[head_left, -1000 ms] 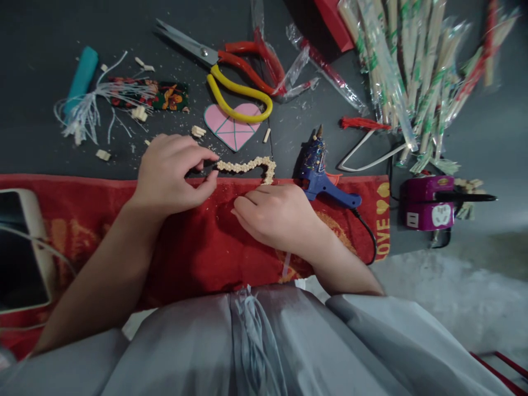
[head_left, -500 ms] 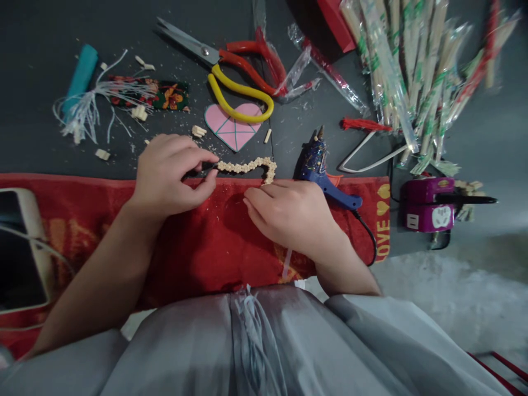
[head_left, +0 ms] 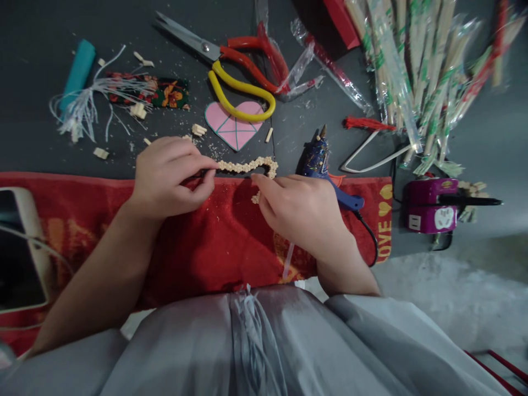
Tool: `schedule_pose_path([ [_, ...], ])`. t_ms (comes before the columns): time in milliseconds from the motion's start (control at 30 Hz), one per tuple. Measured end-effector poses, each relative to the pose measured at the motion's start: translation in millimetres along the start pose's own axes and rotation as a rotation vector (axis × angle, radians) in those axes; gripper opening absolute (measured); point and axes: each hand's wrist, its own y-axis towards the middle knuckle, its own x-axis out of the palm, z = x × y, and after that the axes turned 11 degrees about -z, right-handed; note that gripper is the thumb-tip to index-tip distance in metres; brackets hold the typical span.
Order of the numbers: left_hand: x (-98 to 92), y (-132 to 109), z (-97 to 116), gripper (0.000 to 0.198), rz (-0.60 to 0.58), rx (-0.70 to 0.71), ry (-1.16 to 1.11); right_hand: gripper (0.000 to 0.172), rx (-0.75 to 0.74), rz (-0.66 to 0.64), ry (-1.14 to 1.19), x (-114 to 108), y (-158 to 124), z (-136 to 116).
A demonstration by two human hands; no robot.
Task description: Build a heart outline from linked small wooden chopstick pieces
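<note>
Chain part-built, both hands on it

Chain [head_left: 247,165] of pale wood bits lies at towel [head_left: 198,242] edge, bent at right end. Left hand [head_left: 167,176] pinches left end; right hand [head_left: 301,212] grips bent end. Judged unfinished: loose bits [head_left: 198,130], glue gun [head_left: 319,162] alongside

Scissors [head_left: 231,71] are laid above a pink heart [head_left: 234,125] on the dark table [head_left: 37,148]. A glue gun [head_left: 324,168] is seen beside the red cloth [head_left: 206,242] (lettered "LOVE"). Wrapped chopsticks [head_left: 416,71] are piled top right; a phone [head_left: 20,247] is at left.
</note>
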Motion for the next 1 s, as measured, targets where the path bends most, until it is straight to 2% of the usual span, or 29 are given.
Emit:
schedule_pose_path([
  [167,-0.2,0.2,1.1,0.019,-0.068,0.018,-0.027,0.032,0.012,-0.021,0.013,0.7,1.0,-1.3],
  [433,0.5,-3.8,3.3,0.025,-0.096,0.035,-0.038,0.037,-0.012,-0.082,0.001,-1.9,1.8,-4.2],
  [633,-0.5,-4.5,3.9,0.020,-0.045,0.087,0.029,0.036,-0.005,-0.084,0.009,-1.2,1.2,-3.1],
  [767,0.5,-5.2,2.4,0.022,-0.088,0.063,0.028,0.035,-0.002,-0.091,0.013,-1.8,1.1,-3.0],
  [1000,0.0,-5.4,2.3,0.020,-0.087,0.054,-0.018,0.030,-0.038,-0.078,0.025,-3.1,2.4,-0.8],
])
